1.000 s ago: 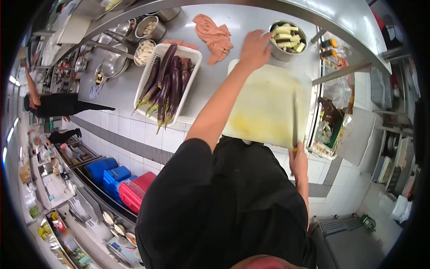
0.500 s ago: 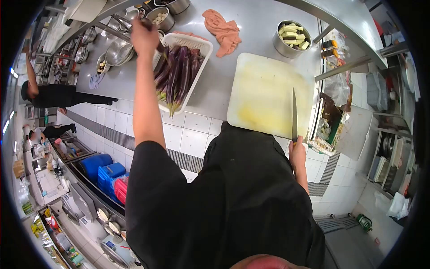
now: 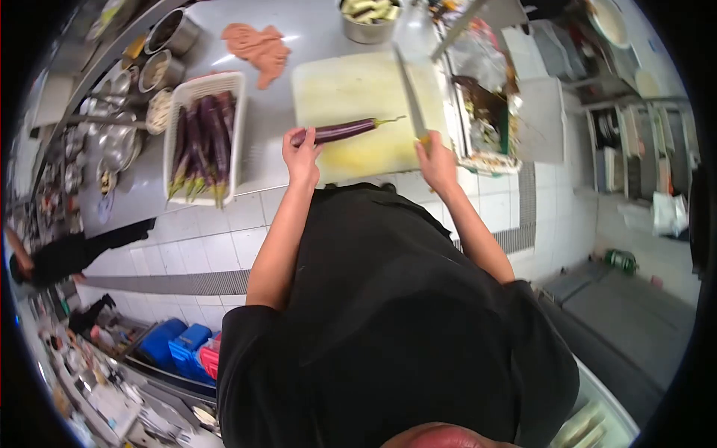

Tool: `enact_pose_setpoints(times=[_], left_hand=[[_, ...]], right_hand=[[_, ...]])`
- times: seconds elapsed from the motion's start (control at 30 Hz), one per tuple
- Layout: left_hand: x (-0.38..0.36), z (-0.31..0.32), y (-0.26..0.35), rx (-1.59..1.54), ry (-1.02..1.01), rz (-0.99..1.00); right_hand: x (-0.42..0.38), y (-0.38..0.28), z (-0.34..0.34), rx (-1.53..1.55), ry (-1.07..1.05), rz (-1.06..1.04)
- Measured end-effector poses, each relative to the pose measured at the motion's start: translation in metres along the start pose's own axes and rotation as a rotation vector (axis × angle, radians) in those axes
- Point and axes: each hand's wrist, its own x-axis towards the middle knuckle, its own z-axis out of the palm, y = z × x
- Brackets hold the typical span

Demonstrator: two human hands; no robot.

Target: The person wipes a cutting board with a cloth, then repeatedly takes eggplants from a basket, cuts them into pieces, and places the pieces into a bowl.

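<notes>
A long purple eggplant (image 3: 345,131) is gripped at its blunt end by my left hand (image 3: 302,155), closed around it. Its green stem points right, over the yellow-stained white cutting board (image 3: 358,82). My right hand (image 3: 437,160) is wrapped round the handle of a long kitchen knife (image 3: 411,93), whose blade points away from me above the board's right side. To the left of the board, a white plastic basket (image 3: 237,127) holds several more eggplants (image 3: 205,138). Behind the board stands a metal pot (image 3: 367,31) of cut eggplant pieces.
An orange cloth (image 3: 258,51) lies on the steel counter (image 3: 261,108) behind the basket. Metal pots and bowls (image 3: 119,145) crowd the left. Right of the board is a bin of scraps (image 3: 485,123). A person in dark clothes (image 3: 56,257) stands at far left.
My left hand has come from the basket's far side to the board, bringing an eggplant. The knife remains in my right hand, now tilted. The whole view has shifted and turned.
</notes>
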Motion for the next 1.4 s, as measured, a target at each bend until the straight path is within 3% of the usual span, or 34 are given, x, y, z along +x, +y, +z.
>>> enact_pose_setpoints(times=[0.1,0.2,0.4,0.47,0.57,0.63,0.67,0.73,0.77,0.83,0.87,0.93,1.07,1.23,1.4], left_hand=[[-0.025,0.003,-0.037,-0.009,0.102,-0.056],[-0.04,-0.001,-0.044,-0.066,0.066,-0.083],[-0.044,-0.003,-0.05,-0.045,0.024,-0.056],[-0.045,-0.005,-0.046,-0.034,0.007,-0.033],[-0.043,-0.005,-0.026,0.159,0.011,0.157],[-0.045,0.007,0.015,0.645,0.049,0.802],[-0.043,0.018,0.03,0.644,0.038,0.812],[-0.037,0.033,0.051,0.883,-0.079,1.154],[-0.027,0.042,0.047,0.98,-0.195,0.921],[-0.001,0.058,0.03,1.22,-0.373,0.887],[0.009,0.063,0.019,1.231,-0.381,0.878],[0.017,0.066,-0.003,1.184,-0.582,0.901],[0.018,0.064,-0.019,1.253,-0.677,0.787],[0.014,0.082,-0.027,1.25,-0.629,0.781],[0.011,0.083,-0.028,1.219,-0.639,0.766]], right_hand=[[0.005,-0.021,0.008,0.021,-0.064,0.025],[0.007,-0.036,0.016,0.009,-0.041,-0.088],[0.013,-0.051,0.036,0.084,0.138,-0.297],[0.026,-0.038,0.049,-0.18,-0.229,-0.225],[0.03,-0.038,0.043,-0.224,-0.262,-0.22],[0.023,-0.028,0.033,-0.212,-0.236,-0.172],[0.022,-0.023,0.029,-0.202,-0.226,-0.135],[0.022,-0.007,0.023,-0.227,-0.231,-0.107],[0.019,0.001,0.023,-0.257,-0.248,-0.078],[0.015,0.001,0.016,-0.273,-0.247,-0.086],[0.012,0.001,0.013,-0.296,-0.245,-0.095],[0.006,-0.001,0.013,-0.3,-0.234,-0.125],[-0.009,-0.013,-0.004,-0.369,-0.219,-0.127],[-0.04,-0.032,-0.032,-0.394,-0.285,-0.159],[-0.018,-0.009,0.024,-0.24,-0.316,-0.097]])
